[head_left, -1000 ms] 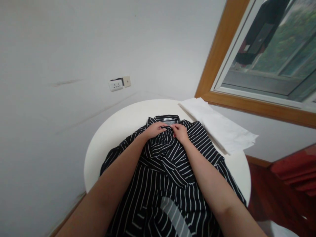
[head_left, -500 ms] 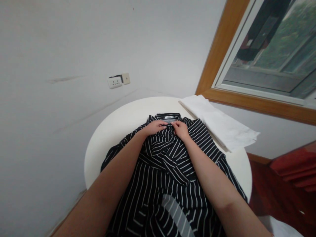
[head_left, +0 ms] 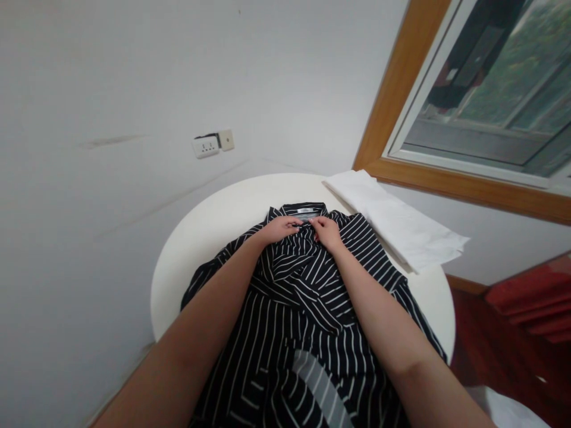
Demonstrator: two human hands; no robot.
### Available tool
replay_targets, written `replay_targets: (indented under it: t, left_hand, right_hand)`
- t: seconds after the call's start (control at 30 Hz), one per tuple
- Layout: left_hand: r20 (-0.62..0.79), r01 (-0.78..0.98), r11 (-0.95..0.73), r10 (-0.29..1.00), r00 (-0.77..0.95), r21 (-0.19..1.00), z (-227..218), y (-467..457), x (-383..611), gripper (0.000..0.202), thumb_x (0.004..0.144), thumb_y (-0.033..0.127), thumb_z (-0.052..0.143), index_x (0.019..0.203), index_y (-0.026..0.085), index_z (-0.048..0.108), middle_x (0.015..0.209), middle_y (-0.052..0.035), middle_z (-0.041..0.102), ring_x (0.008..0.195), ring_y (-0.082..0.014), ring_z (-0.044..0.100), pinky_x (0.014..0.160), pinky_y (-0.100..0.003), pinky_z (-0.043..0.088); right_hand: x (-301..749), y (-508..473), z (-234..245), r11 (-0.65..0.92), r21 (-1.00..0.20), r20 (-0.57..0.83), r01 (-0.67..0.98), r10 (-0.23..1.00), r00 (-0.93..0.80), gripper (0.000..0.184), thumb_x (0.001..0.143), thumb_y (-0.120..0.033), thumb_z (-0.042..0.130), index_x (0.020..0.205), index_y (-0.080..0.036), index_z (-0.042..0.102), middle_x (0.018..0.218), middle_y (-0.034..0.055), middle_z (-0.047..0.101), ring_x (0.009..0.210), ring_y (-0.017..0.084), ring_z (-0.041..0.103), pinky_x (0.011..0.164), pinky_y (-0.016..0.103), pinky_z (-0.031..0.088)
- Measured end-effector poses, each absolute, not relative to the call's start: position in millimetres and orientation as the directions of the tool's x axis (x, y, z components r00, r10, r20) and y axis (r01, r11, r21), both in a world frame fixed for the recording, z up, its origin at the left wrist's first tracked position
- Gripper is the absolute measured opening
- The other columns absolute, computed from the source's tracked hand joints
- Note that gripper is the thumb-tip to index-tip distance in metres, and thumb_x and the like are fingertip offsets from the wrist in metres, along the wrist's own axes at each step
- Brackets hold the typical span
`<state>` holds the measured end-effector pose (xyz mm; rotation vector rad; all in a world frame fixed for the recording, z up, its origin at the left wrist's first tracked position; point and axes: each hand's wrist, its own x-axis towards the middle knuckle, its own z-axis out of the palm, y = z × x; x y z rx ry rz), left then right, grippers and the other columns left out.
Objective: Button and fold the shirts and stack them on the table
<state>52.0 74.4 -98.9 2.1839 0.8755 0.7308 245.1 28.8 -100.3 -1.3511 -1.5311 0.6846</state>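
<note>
A black shirt with white stripes [head_left: 312, 297] lies spread on a round white table [head_left: 214, 205], its collar toward the wall. Just below the collar opening, where a pale label shows, my left hand [head_left: 281, 229] pinches the edge of the fabric. Close beside it, my right hand [head_left: 326, 232] grips the front edge on the other side, fingers closed on the cloth. Both hands almost meet at the neck. Twisted, bunched cloth lies across the chest below them, and whether a button sits between the fingertips is too small to tell.
A folded white cloth or paper [head_left: 395, 223] rests on the table's right side, partly over its edge. Behind stands a wall with a socket [head_left: 206, 147]. A wood-framed window [head_left: 486, 89] is at the right, above red fabric [head_left: 535, 297] near the floor.
Hardly anything differs: both hands keep their hold at the shirt's neck with only tiny finger movements, and the view has shifted very slightly.
</note>
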Motion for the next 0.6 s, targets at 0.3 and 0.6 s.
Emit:
replay_targets:
  t: [0.3,0.6]
  left_hand:
    - [0.263,0.394,-0.598,0.726,0.635,0.698,-97.9,74.6,49.2,0.028,0.084,0.032,0.057,0.106,0.018,0.067,0.112,-0.0068,0.069,0.099,-0.0176,0.064,0.090,-0.033,0.049]
    - [0.357,0.466,-0.645,0.744,0.565,0.605,-94.0,63.2,60.0,0.025,0.084,0.038,0.056,0.090,0.016,0.064,0.081,-0.0016,0.065,0.065,-0.0130,0.054,0.064,-0.027,0.046]
  right_hand:
    - [245.8,30.1,-101.5,0.235,-0.875,0.281,0.423,0.958,0.050,0.029,0.084,-0.044,0.054,0.068,-0.021,0.063,0.041,-0.0067,0.050,0.038,0.012,0.049,0.048,0.024,0.041]
    - [245.2,30.4,-101.5,0.273,-0.832,0.315,0.482,0.949,0.006,0.030,0.085,-0.045,0.053,0.072,-0.021,0.066,0.043,-0.0063,0.050,0.042,0.012,0.049,0.050,0.023,0.039]
